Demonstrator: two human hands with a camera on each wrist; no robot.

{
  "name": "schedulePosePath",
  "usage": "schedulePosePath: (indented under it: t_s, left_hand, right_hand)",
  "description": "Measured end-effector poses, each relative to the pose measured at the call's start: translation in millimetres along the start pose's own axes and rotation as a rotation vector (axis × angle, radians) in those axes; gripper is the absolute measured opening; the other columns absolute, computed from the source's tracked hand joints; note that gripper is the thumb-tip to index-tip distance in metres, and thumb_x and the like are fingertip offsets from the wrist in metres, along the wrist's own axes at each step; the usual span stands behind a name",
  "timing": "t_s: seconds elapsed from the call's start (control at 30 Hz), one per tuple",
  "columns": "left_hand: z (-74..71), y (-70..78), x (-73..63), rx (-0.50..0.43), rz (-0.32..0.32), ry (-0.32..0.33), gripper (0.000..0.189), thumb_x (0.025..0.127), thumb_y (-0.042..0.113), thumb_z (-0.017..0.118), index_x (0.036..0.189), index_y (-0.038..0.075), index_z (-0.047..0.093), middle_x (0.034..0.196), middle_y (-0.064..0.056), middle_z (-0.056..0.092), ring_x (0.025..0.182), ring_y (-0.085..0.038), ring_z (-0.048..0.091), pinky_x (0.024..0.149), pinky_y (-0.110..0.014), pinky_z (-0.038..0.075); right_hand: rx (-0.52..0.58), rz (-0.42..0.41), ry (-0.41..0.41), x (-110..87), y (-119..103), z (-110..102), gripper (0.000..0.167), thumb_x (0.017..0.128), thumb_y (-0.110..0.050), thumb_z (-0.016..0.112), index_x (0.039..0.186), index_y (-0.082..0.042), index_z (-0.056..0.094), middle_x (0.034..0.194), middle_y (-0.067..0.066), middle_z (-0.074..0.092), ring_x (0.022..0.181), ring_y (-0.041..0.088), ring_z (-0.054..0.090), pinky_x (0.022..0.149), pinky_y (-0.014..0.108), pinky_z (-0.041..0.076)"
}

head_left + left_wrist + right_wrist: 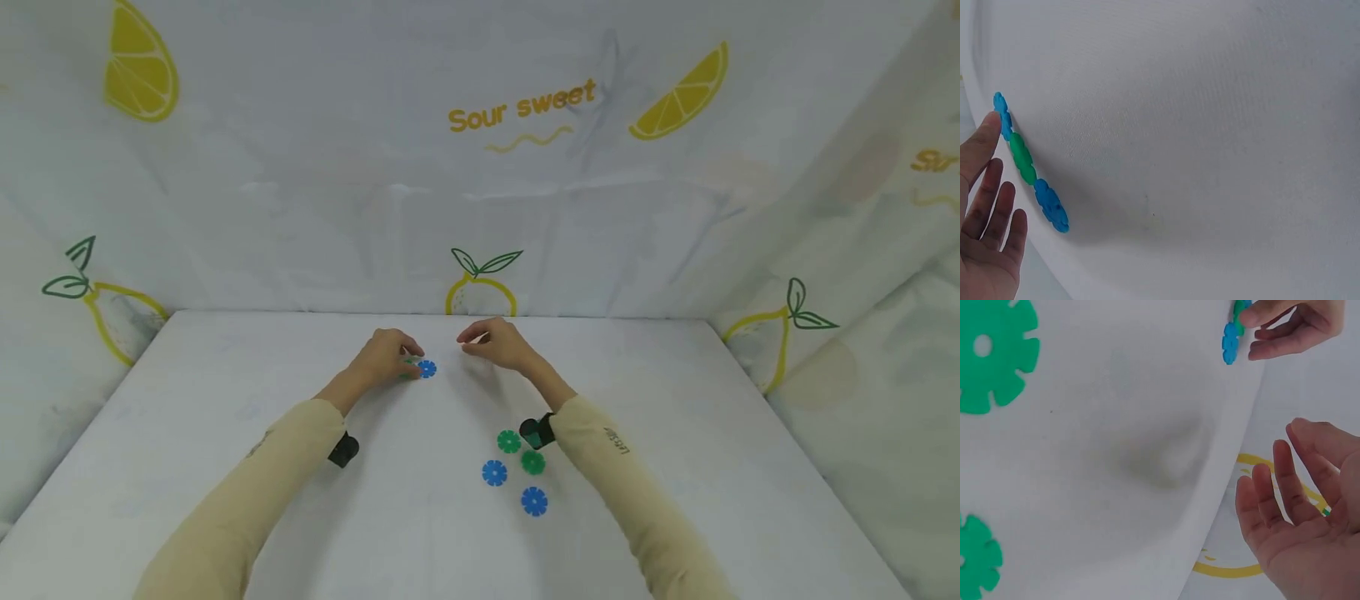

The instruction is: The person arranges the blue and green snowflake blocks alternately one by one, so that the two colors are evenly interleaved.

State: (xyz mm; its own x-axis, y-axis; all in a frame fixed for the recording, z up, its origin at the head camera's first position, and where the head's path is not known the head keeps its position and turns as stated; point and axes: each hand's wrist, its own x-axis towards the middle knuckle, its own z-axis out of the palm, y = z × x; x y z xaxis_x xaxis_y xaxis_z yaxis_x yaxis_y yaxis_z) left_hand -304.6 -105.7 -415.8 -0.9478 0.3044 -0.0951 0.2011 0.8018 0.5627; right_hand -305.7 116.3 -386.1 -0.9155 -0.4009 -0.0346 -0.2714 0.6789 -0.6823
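Note:
My left hand is at the back of the white table. Its thumb lies against the upper blue disc of a short row of notched plastic discs; I take it as a pinch, though the index finger is hidden in the left wrist view. That row shows a blue disc at one end, a green disc in the middle and another blue one under the thumb. Just to the right, my right hand hovers over the table with relaxed, bent fingers and nothing visible in them, apart from the row.
Nearer the front, two green discs and two blue discs lie loose on the white tabletop, beside the right forearm. Behind the table's far edge hangs a white curtain printed with lemons.

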Motion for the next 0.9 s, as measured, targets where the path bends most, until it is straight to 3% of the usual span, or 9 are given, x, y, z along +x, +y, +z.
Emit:
schedulePosePath:
  t_s: [0.27,0.73,0.9]
  left_hand:
    - [5.2,2.3,2.0,-0.041,0.017,-0.006,0.027,0.08,0.015,0.079,0.104,0.004,0.073,0.104,-0.011,0.065,0.096,-0.024,0.052,0.084,-0.038,0.046]
    - [6.8,3.4,4.1,-0.046,0.011,0.003,0.024,0.078,0.013,0.08,0.099,0.003,0.073,0.107,-0.012,0.065,0.099,-0.027,0.055,0.087,-0.041,0.047]
    - [7.2,2.0,5.1,-0.045,0.015,0.002,0.024,0.078,0.012,0.08,0.098,0.002,0.074,0.103,-0.011,0.067,0.096,-0.026,0.056,0.085,-0.04,0.048]
  right_hand:
    - [0.155,0.049,-0.017,-50.3,3.2,-25.0,0.03,0.094,-0.014,0.062,0.121,-0.002,0.064,0.126,0.016,0.06,0.109,0.027,0.055,0.091,0.038,0.049]
    - [0.243,0.097,0.028,-128.4,36.5,-41.7,0.032,0.093,-0.018,0.064,0.121,-0.002,0.063,0.122,0.018,0.061,0.109,0.027,0.056,0.093,0.042,0.048]
    - [0.264,0.081,0.057,-151.7,46.5,-39.6,0.033,0.092,-0.019,0.066,0.119,-0.001,0.063,0.119,0.018,0.062,0.108,0.026,0.056,0.091,0.035,0.05]
